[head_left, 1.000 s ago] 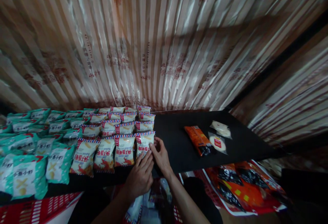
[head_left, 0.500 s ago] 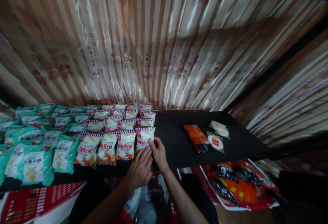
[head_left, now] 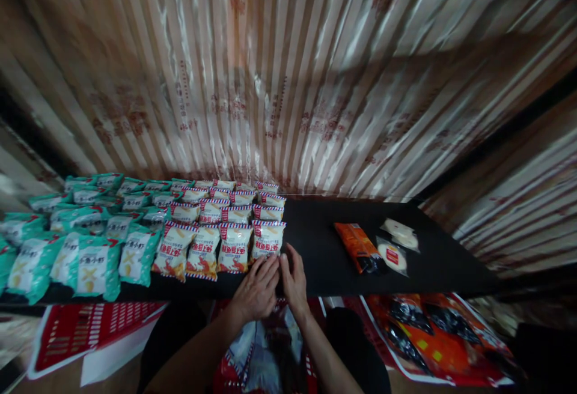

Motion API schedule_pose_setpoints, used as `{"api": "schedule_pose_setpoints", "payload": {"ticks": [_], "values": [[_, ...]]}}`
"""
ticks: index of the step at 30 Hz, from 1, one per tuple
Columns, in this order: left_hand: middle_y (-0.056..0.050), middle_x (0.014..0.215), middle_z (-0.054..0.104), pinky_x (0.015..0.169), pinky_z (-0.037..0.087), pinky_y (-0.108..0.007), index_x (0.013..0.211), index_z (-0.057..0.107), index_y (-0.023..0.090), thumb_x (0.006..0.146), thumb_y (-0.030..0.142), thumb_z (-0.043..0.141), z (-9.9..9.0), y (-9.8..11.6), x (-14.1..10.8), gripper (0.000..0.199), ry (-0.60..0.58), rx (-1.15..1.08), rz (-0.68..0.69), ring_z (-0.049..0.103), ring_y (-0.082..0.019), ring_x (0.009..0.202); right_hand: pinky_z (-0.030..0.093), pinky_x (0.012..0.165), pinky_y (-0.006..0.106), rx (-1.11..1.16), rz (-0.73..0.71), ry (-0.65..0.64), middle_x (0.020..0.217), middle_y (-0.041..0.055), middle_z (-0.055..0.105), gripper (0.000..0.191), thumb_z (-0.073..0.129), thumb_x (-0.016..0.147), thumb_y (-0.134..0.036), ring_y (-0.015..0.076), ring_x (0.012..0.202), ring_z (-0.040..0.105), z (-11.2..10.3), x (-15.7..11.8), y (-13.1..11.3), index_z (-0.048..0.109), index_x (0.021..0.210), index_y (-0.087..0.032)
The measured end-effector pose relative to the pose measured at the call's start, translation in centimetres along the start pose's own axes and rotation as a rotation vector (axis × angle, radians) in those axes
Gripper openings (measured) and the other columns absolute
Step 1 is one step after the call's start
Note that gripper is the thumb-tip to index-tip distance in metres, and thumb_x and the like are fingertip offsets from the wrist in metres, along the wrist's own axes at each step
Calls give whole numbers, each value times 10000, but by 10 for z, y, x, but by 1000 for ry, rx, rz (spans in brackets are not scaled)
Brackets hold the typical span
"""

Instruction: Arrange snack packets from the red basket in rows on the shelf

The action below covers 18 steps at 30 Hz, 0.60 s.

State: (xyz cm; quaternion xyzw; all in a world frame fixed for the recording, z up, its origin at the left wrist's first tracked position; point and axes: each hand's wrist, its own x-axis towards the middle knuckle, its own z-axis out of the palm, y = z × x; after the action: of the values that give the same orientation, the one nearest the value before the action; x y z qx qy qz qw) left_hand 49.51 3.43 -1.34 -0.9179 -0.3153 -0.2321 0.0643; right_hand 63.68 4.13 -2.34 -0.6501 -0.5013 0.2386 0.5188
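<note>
A white, red and orange snack bag (head_left: 268, 239) stands at the right end of the front row. My left hand (head_left: 258, 289) lies with outstretched fingers against its lower front edge, its grip not closed round it. Beside the bag's lower right corner is my right hand (head_left: 294, 278), thumb and fingers apart, with nothing held in it. Whether the right thumb still touches the bag I cannot tell. To the left, a matching snack bag (head_left: 234, 248) leads another row of the same kind. My fingers hide the first bag's bottom.
Teal snack bags (head_left: 94, 268) fill the left of the black shelf (head_left: 311, 232). An orange packet (head_left: 358, 247) and round white items in clear wrap (head_left: 393, 256) lie on the right. Below are red baskets (head_left: 67, 334), one with orange packets (head_left: 433, 340). A striped plastic sheet (head_left: 288, 81) hangs behind.
My right hand has moved slightly away from the bag's right side and its fingers have spread. The left hand stays at the bag's lower front. The view has shifted left.
</note>
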Motion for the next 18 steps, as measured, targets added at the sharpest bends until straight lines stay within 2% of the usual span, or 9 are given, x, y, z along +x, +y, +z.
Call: {"api": "schedule_pose_setpoints", "payload": {"ticks": [4,8,12,18], "values": [[-94,1484,302,1137,151,-404,1402,304,93,844,247,417,-3,4,-7,590,62,23,-58,153,-220,1400,292,1071,477,-146,-105,-33,1420,136,403,562,350,899,-506,254,1321,341,-3,-15,3,434,1346,-177],[-119,1477,309,1122,183,-446,1408,295,100,833,181,407,-7,7,-20,592,195,69,-258,176,-250,1394,275,1072,487,-244,-210,-76,1487,108,299,542,310,925,-476,244,1365,266,0,-18,-2,376,1391,-208],[-140,1492,262,1093,241,-485,1442,207,124,838,166,404,-13,3,-30,636,270,103,-467,186,-275,1389,273,1068,489,-274,-278,-87,1497,95,282,528,307,931,-469,239,1370,257,12,-13,-5,360,1398,-231],[-134,1494,261,1081,290,-492,1423,259,134,831,139,423,-11,-12,-37,614,208,71,-454,169,-277,1392,271,1070,485,-303,-295,-92,1489,117,295,545,288,937,-462,233,1374,251,22,-11,-2,327,1415,-204]]}}
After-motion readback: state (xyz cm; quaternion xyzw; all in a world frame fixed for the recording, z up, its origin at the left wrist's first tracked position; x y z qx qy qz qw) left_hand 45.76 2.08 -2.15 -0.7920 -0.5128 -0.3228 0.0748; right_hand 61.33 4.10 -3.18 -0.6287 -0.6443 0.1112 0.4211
